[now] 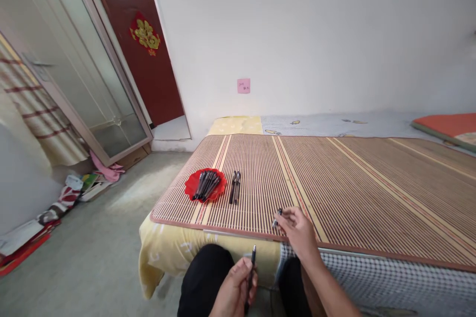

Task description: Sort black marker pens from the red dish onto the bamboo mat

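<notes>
My left hand (235,285), low in front of my knees, is closed round a black pen (253,256) whose bare tip points up. Just above the mat's front edge, my right hand (299,233) pinches a small pen cap (277,218), dark with a clear or silvery end. Two more pens (234,188) lie side by side on the striped mat, left of my right hand. Beside them stands a red scalloped plate (188,189) with several dark pens (206,185) heaped in it.
The bamboo mat (256,158) covers a bed with a yellow sheet (156,242) and checked cloth hanging at the front. An orange folded item (446,126) lies far right. A pink note (243,85) is on the wall. Books and cloths (80,185) lie on the floor at left.
</notes>
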The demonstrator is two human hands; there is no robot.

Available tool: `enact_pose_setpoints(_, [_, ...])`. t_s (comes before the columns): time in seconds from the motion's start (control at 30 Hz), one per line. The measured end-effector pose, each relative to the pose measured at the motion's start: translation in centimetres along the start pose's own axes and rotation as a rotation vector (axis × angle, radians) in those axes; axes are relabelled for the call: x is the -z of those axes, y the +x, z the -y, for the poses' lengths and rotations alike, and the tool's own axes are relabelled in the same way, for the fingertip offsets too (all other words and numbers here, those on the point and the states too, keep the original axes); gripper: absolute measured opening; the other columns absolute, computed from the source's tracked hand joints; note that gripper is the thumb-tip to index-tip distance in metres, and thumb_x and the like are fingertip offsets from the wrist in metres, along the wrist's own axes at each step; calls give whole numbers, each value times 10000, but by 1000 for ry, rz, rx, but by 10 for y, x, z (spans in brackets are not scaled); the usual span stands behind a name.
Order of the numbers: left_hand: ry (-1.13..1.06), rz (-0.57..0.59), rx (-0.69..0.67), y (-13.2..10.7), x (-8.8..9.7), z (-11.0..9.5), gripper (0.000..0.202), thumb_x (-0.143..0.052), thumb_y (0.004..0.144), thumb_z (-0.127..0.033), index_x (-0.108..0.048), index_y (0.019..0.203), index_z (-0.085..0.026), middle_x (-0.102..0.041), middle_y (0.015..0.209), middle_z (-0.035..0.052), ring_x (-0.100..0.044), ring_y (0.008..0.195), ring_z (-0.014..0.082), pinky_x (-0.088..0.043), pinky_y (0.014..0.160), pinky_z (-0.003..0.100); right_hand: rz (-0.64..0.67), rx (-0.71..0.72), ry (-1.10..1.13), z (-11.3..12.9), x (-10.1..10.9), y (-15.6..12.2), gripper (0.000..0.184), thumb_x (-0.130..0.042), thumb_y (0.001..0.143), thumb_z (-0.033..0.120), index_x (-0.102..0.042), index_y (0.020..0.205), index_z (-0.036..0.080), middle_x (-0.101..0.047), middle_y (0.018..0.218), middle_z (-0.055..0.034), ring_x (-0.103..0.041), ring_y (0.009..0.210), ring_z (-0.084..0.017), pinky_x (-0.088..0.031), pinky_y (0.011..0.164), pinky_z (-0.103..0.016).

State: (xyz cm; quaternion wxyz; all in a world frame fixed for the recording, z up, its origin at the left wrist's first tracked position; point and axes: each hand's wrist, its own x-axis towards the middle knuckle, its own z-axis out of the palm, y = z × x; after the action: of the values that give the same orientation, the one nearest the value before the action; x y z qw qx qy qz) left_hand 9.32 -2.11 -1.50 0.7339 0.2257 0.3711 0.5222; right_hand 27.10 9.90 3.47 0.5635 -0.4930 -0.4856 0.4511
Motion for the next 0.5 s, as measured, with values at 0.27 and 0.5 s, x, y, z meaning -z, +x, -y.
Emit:
enact_pose_setpoints(0.27, [0, 32, 72, 26, 12, 24, 602, -845, 596, -683, -530, 784, -205, -558, 491, -53, -339, 305, 61, -120, 330, 207, 164, 112, -611, 13, -53, 101, 202, -652, 827, 371, -535, 761, 220, -659, 723, -7, -664, 664, -186, -473, 613, -281])
enact_pose_setpoints(0.5, [-101, 43, 38, 36, 19, 38, 607, -879, 568, -653, -509, 744, -205, -557, 431, -51, -347, 258, 53, -124, 320, 185, 166, 120, -910, -2, -92, 133, 149, -638, 804, 145, -557, 691, 199, -635, 732, -16, -592, 680, -152, -364, 602, -245])
